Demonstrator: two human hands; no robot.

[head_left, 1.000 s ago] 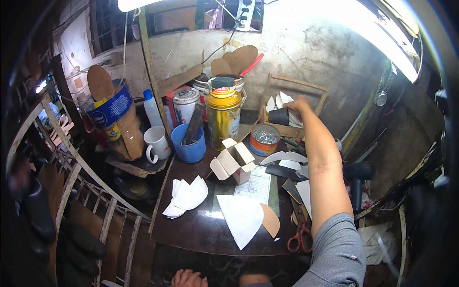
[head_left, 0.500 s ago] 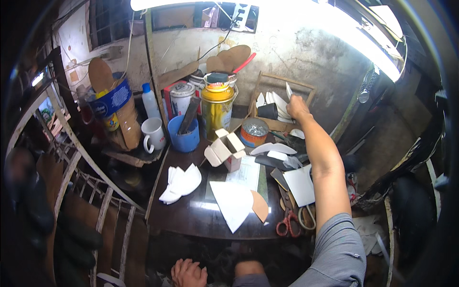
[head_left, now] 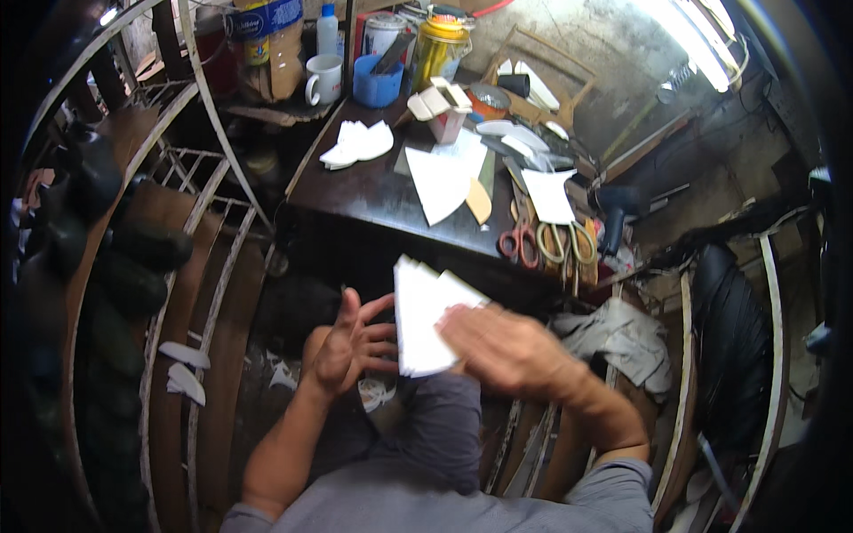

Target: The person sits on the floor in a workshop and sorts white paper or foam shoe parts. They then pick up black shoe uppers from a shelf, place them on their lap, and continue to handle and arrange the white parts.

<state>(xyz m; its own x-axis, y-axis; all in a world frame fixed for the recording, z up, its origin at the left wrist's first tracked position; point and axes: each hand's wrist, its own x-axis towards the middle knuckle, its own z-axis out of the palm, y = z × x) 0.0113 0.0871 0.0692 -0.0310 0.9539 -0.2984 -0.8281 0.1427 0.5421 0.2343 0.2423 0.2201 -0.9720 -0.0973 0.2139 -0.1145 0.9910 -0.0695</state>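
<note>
My right hand (head_left: pixel 508 351), slightly smeared by motion, grips a stack of white cut sheet pieces (head_left: pixel 418 322) above my lap. Its fingers lie over the right side of the stack. Just left of these pieces, my left hand (head_left: pixel 348 345) is open with the fingers spread and nothing in it. Whether its fingertips touch the stack's edge I cannot tell. On the dark table (head_left: pixel 355 200) beyond lie a fanned pile of white pieces (head_left: pixel 357 144), a large white pointed sheet (head_left: pixel 437 182) and a small tan piece (head_left: pixel 480 202).
Red-handled scissors (head_left: pixel 518 244) and pale-handled scissors (head_left: pixel 565 242) lie at the table's right front. A small open carton (head_left: pixel 442 107), blue tub (head_left: pixel 377 84), white mug (head_left: pixel 323 80) and yellow can (head_left: pixel 439 49) stand farther back. Metal racks (head_left: pixel 213 186) flank me.
My right hand has come back from the wooden frame at the far right with white pieces in it. My left hand has risen from my lap and spread open. The view has tipped downward.
</note>
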